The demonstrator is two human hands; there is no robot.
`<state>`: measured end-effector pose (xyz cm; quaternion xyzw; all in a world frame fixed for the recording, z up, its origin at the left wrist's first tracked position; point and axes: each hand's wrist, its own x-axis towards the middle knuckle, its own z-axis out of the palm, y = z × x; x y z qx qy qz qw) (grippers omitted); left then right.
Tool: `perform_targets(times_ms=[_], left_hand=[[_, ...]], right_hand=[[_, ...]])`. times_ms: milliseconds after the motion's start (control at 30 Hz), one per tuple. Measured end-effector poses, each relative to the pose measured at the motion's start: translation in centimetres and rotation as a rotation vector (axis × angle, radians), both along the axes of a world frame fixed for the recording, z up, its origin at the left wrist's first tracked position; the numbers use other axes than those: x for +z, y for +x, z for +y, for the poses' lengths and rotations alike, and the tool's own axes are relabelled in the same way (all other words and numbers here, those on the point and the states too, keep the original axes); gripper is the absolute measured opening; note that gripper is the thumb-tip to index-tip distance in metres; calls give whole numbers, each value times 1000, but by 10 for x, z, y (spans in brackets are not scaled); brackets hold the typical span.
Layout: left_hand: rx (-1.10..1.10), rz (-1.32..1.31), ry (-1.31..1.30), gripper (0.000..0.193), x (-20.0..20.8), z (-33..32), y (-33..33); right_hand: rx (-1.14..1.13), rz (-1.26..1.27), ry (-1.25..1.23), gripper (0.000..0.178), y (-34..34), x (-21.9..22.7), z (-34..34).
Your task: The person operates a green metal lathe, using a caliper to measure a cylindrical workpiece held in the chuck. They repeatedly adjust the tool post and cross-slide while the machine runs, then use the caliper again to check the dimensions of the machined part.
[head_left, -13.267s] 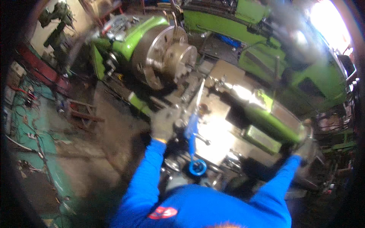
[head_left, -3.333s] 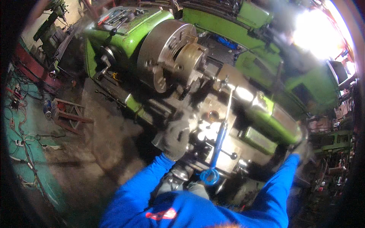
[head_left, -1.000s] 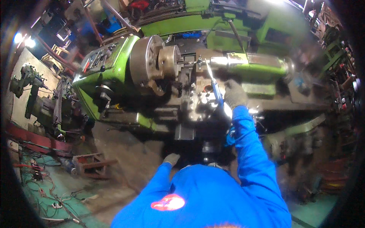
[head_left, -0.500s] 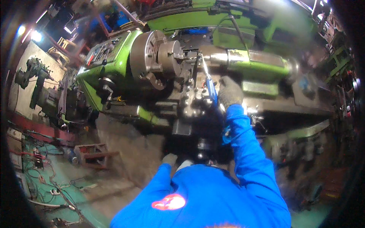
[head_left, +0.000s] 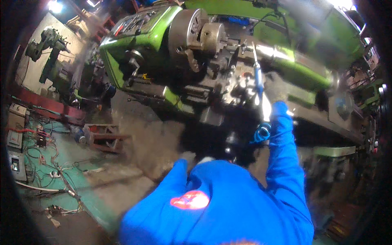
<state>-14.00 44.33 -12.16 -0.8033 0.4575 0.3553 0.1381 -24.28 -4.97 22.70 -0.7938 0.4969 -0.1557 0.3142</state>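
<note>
A slim blue tool (head_left: 258, 75) stands slantwise over the metal carriage (head_left: 232, 92) of a green lathe, its pale nozzle (head_left: 254, 53) pointing up toward the gap between chuck and tailstock. Below it, a blue coiled hose (head_left: 260, 134) hangs just beside the right sleeve (head_left: 281, 143).

The right hand (head_left: 275, 86), in a grey glove, is just to the right of the blue tool; blur hides its fingers, so I cannot tell whether they close on anything. Right of that hand lies the green tailstock (head_left: 310, 73). Left of the nozzle, a thick metal cylinder (head_left: 210, 36) sits against the large round chuck (head_left: 179, 32), and the green headstock (head_left: 139, 43) carries a spread of hand tools (head_left: 134, 22) on its top (too small to name one by one).

The left hand (head_left: 188, 156), gloved too, is low near the person's body, well apart from the blue tool; it is dark and partly hidden, and I cannot tell how its fingers stand.

Farther left, a reddish stand (head_left: 107, 137) rests on the floor, near tangled cables (head_left: 67, 188).
</note>
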Motion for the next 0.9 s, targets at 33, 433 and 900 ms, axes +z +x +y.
perform_targets(times_ms=[33, 433, 900], left_hand=[[-81, 18, -53, 27, -17, -4, 12], [124, 164, -32, 32, -71, -42, 26], [173, 191, 10, 32, -63, -22, 56]], right_hand=[[-14, 27, -39, 38, -3, -17, -14], [-125, 132, -76, 36, -8, -16, -12], [-150, 22, -164, 33, -2, -19, -3]])
